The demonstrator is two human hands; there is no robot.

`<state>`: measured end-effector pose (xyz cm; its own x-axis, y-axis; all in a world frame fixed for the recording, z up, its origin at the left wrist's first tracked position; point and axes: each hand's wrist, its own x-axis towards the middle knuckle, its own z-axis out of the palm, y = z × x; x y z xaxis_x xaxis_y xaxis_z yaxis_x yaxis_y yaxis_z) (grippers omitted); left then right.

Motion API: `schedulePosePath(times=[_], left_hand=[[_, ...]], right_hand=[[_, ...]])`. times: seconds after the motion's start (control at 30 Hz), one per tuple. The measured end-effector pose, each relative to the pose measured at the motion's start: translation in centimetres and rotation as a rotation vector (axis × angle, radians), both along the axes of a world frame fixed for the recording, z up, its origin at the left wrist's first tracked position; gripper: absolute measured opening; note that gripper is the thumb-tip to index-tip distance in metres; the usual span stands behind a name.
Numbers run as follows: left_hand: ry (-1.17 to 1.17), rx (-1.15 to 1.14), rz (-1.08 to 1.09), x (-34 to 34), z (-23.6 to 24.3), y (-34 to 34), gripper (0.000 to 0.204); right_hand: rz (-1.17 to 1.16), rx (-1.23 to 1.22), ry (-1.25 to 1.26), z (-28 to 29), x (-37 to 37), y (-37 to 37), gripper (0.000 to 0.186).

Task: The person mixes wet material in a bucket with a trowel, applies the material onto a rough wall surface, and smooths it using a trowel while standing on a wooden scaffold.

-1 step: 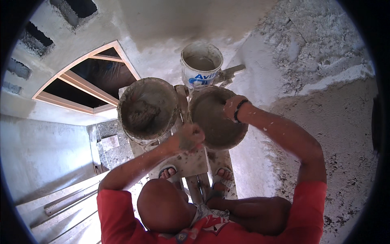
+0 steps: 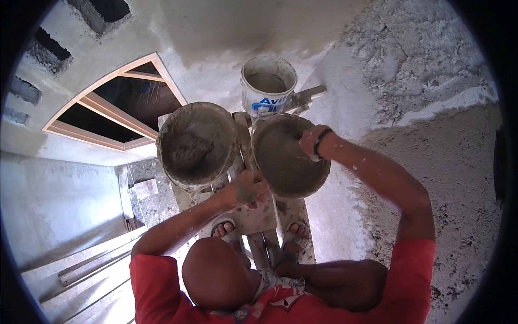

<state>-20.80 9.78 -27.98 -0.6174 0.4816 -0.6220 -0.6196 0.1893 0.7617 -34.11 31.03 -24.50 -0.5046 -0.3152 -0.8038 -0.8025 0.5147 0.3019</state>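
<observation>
Two round, mortar-smeared basins stand side by side in front of me. The left basin (image 2: 229, 154) holds a heap of wet grey mortar (image 2: 189, 153). In the right basin (image 2: 319, 183) there is a smoother grey mix (image 2: 280, 156). My right hand (image 2: 311, 143) reaches over the far right rim into this basin, fingers curled; what they hold, if anything, is hidden. My left hand (image 2: 249, 190) is closed at the near left rim of the same basin, its fingertips partly hidden, and I cannot make out anything in it.
A white bucket (image 2: 268, 89) with grey contents stands behind the basins, beside a board end (image 2: 308, 96). Mortar-stained planks (image 2: 253, 216) lie under the basins and my sandalled feet. A wooden window frame (image 2: 116, 108) is at left; rough plaster (image 2: 421, 59) covers the right side.
My left hand has turned and dropped slightly toward me beside the right basin's rim. My right hand has shifted a little to the right. The basins stay in place.
</observation>
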Motion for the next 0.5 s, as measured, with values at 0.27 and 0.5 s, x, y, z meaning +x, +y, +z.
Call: schedulePosePath(times=[0.27, 0.5], left_hand=[[-0.223, 0.314, 0.396, 3.6, -8.7, 4.2, 0.07], [-0.168, 0.312, 0.502, 4.0, -10.2, 5.2, 0.066]], right_hand=[[-0.825, -0.377, -0.451, 1.8, 1.6, 2.7, 0.029], [-1.105, -0.722, -0.499, 0.5, 3.9, 6.9, 0.034]])
